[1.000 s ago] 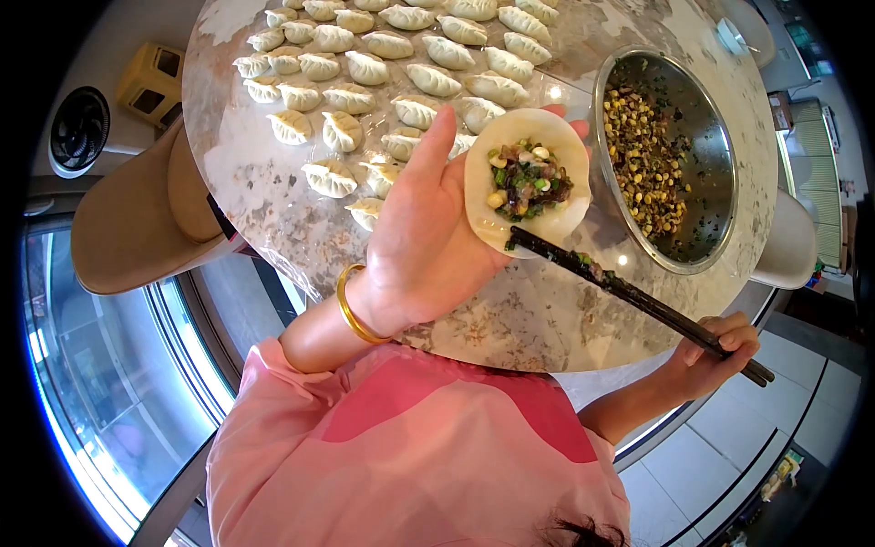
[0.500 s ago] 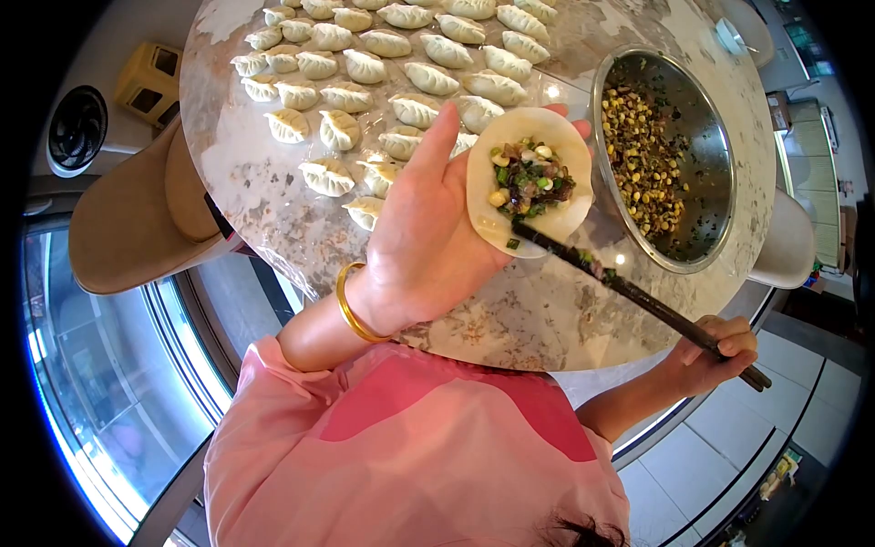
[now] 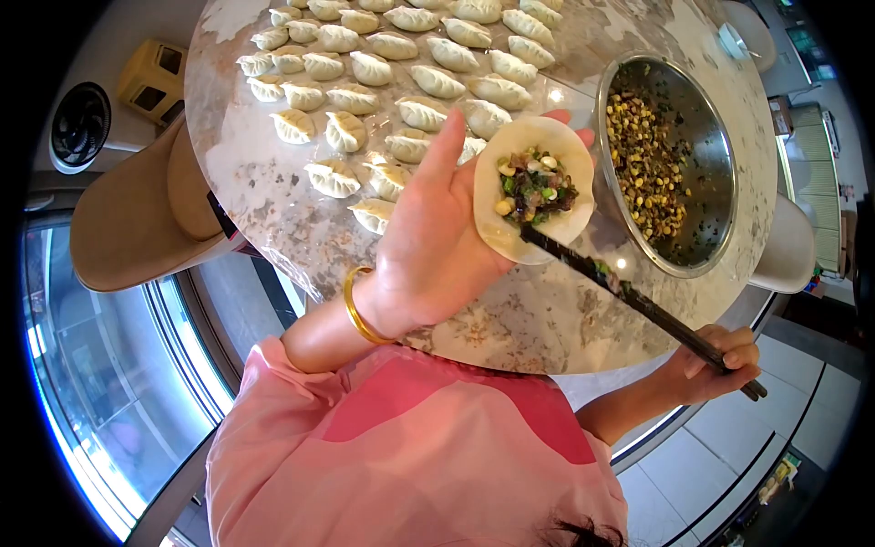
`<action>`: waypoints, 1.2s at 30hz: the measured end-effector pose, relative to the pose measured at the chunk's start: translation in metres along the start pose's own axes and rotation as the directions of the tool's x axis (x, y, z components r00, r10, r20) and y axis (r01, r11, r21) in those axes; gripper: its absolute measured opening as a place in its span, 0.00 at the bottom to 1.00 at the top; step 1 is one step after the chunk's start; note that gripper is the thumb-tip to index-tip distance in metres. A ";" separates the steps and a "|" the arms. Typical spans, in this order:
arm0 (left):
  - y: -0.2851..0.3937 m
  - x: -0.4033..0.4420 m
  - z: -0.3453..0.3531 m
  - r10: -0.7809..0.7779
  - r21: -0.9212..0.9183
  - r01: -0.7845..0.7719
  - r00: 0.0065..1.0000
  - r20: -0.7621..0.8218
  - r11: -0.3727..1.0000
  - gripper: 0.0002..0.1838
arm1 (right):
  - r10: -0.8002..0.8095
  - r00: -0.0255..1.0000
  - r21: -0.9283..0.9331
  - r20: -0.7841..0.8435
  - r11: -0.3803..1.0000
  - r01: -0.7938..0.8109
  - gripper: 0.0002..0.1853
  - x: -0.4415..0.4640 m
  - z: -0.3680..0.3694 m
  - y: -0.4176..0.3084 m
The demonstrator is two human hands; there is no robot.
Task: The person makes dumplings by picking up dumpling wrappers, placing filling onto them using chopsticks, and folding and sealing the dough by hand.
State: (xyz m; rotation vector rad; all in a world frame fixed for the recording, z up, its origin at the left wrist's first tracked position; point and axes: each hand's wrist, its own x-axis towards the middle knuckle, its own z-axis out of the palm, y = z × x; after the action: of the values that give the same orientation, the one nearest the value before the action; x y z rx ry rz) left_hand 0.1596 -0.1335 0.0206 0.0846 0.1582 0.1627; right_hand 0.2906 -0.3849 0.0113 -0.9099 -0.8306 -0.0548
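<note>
My left hand (image 3: 442,242) is palm up with its thumb spread, and a round dough wrapper (image 3: 497,223) rests on its fingers. A mound of chopped filling (image 3: 538,185) sits in the middle of the wrapper. My right hand (image 3: 720,363) is closed round the rear part of dark chopsticks (image 3: 670,321), whose tips touch the lower edge of the filling. Bits of green filling cling to the chopsticks. Rows of pleated dumplings (image 3: 346,132) lie on the table beyond my left hand. The fingers under the wrapper are partly hidden.
A steel bowl (image 3: 715,196) of corn-flecked filling stands at the right of the round marble table (image 3: 492,337). A small white bowl (image 3: 732,41) is at the far right edge. Brown chair (image 3: 128,219) on the left, pale chair (image 3: 788,242) on the right.
The stray green piece near the wrapper's lower edge no longer shows there. The chopstick tips have moved slightly up and right, against the mound. The wrapper and my left hand have shifted slightly.
</note>
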 end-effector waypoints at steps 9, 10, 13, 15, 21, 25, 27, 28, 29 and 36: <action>-0.003 -0.001 -0.003 0.059 0.072 -0.062 0.997 0.041 0.995 0.37 | -0.004 1.000 -0.337 0.029 0.941 0.014 0.20 -0.005 0.039 0.003; -0.003 -0.001 -0.003 0.077 0.088 -0.080 0.996 0.045 0.993 0.37 | -0.005 1.000 -0.334 0.031 0.943 0.015 0.20 -0.007 0.038 0.003; -0.001 -0.001 -0.003 0.107 0.055 -0.108 0.994 0.026 0.993 0.36 | -0.032 0.999 -0.450 -0.003 0.892 0.027 0.22 -0.013 0.036 -0.001; -0.001 -0.001 -0.004 0.115 0.053 -0.116 0.993 0.024 0.992 0.36 | -0.028 0.995 -0.336 0.099 0.940 0.060 0.22 -0.012 0.038 -0.003; 0.001 -0.003 -0.004 0.139 0.079 -0.139 0.990 0.009 0.987 0.35 | -0.043 0.979 -0.316 0.201 0.943 0.106 0.20 -0.012 0.035 -0.009; 0.002 -0.005 -0.001 0.143 0.054 -0.143 0.990 0.000 0.988 0.35 | -0.037 0.970 -0.300 0.239 0.948 0.110 0.19 -0.014 0.029 -0.011; 0.002 -0.006 -0.002 0.133 0.051 -0.134 0.991 0.015 0.990 0.35 | -0.051 0.984 -0.274 0.170 0.957 0.097 0.20 -0.014 0.027 -0.009; 0.002 -0.007 -0.002 0.124 0.048 -0.125 0.992 0.030 0.991 0.35 | -0.063 0.993 -0.247 0.100 0.965 0.086 0.21 -0.014 0.027 -0.008; 0.002 -0.007 -0.001 0.122 0.047 -0.124 0.992 0.031 0.991 0.35 | -0.064 0.993 -0.248 0.100 0.965 0.087 0.21 -0.014 0.027 -0.008; 0.000 -0.007 -0.003 0.109 0.053 -0.111 0.993 0.034 0.992 0.35 | -0.004 0.998 -0.233 0.066 0.972 0.019 0.20 -0.011 0.021 -0.009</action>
State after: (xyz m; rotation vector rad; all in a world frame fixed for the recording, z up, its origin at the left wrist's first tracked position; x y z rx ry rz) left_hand 0.1527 -0.1346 0.0191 0.1509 0.1271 0.2671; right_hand 0.2667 -0.3785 0.0169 -1.1338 -0.9030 -0.1358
